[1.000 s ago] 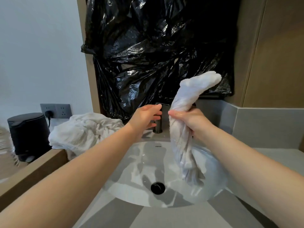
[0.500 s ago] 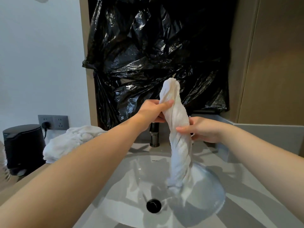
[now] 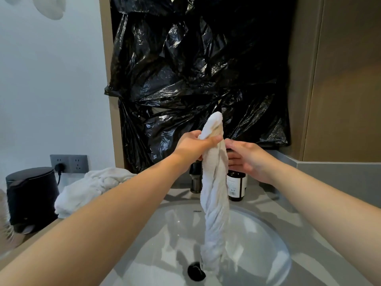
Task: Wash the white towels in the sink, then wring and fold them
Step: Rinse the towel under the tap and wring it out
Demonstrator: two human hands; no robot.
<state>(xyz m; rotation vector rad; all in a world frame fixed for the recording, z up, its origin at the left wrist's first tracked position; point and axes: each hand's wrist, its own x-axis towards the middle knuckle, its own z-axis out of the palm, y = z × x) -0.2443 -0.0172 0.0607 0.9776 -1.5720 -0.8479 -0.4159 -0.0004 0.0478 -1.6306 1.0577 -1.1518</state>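
Observation:
A twisted white towel [image 3: 215, 199] hangs upright over the white sink [image 3: 274, 240], its lower end near the black drain [image 3: 196, 271]. My left hand [image 3: 193, 146] grips the towel near its top end. My right hand [image 3: 247, 159] is just right of the towel with relaxed fingers reaching toward it; I cannot tell whether the fingertips touch it. A second white towel [image 3: 90, 186] lies crumpled on the counter to the left of the sink.
The faucet [image 3: 195, 178] stands behind the sink, partly hidden by the towel. A dark bottle [image 3: 236, 186] stands beside the faucet. A black bin [image 3: 31, 195] and a wall socket [image 3: 69, 163] are at left. Black plastic [image 3: 195, 69] covers the wall. Grey counter [image 3: 329, 234] spreads right.
The right hand has let go of the towel and opened beside it. The left hand, earlier off the towel, now holds its top end. The towel hangs straighter and more twisted.

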